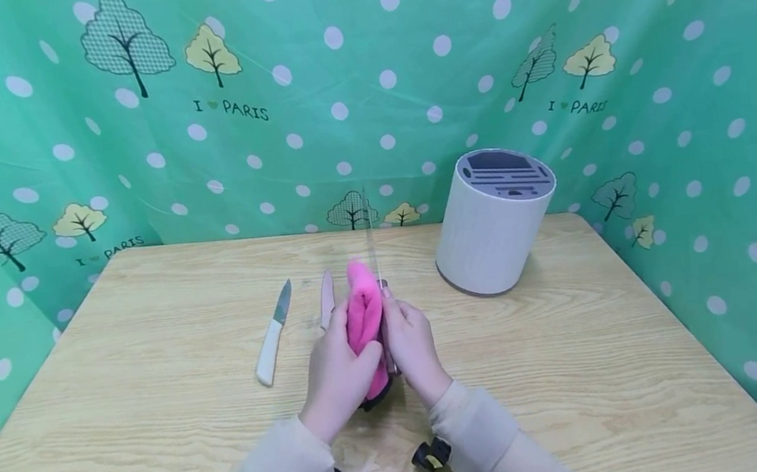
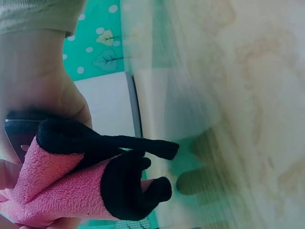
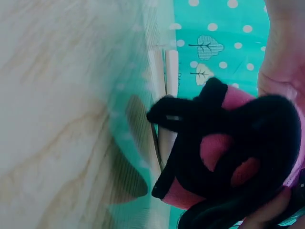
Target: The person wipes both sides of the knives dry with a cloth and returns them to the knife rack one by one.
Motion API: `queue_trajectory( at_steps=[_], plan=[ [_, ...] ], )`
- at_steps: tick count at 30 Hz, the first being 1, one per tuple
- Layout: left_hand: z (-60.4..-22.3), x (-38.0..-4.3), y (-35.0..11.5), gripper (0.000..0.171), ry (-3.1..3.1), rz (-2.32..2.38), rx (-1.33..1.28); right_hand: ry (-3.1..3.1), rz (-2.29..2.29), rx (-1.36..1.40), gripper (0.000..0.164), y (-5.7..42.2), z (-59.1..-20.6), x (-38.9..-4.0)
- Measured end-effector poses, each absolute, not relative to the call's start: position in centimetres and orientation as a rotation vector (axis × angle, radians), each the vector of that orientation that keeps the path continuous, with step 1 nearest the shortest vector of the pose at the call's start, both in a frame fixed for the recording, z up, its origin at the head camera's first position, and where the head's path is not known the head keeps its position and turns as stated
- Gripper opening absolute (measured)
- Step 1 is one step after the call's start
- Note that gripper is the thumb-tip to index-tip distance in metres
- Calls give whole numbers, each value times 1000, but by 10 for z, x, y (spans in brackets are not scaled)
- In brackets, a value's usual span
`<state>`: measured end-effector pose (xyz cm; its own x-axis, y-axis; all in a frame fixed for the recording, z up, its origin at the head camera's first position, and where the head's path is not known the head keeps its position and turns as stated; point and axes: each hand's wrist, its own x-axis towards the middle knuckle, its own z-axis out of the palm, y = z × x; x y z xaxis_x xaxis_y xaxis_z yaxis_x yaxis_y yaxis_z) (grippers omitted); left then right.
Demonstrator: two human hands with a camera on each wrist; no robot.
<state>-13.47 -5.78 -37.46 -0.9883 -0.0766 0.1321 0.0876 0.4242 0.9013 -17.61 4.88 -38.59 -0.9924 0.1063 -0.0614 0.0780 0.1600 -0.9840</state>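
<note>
My left hand [image 1: 335, 373] grips a bunched pink cloth [image 1: 364, 314], its thumb across the near side. Black trim [image 2: 128, 191] edges the cloth's lower end in the left wrist view. Pressed close to the cloth's right side, my right hand [image 1: 416, 343] holds a knife by its dark handle [image 1: 389, 356]. The thin blade [image 1: 371, 241] points up and away from me, seen nearly edge-on. Fingers and cloth hide much of the handle. Left of the hands lies a white-handled knife [image 1: 270, 350]. A second, pinkish knife [image 1: 327, 298] lies partly behind my left hand.
A white cylindrical knife block [image 1: 492, 229] with a slotted grey top stands at the back right of the wooden table [image 1: 151, 361]. Behind and beside the table hangs a green dotted curtain [image 1: 304, 110]. Both wrists carry small black devices [image 1: 431, 456].
</note>
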Motion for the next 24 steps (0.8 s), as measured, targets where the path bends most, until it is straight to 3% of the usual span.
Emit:
queue_trajectory(
  at_steps=[24],
  plan=[
    [-380,-106,-56,61,-2517,-1581,-164,-2221,2265,-208,51,65,-381,-186]
  ],
)
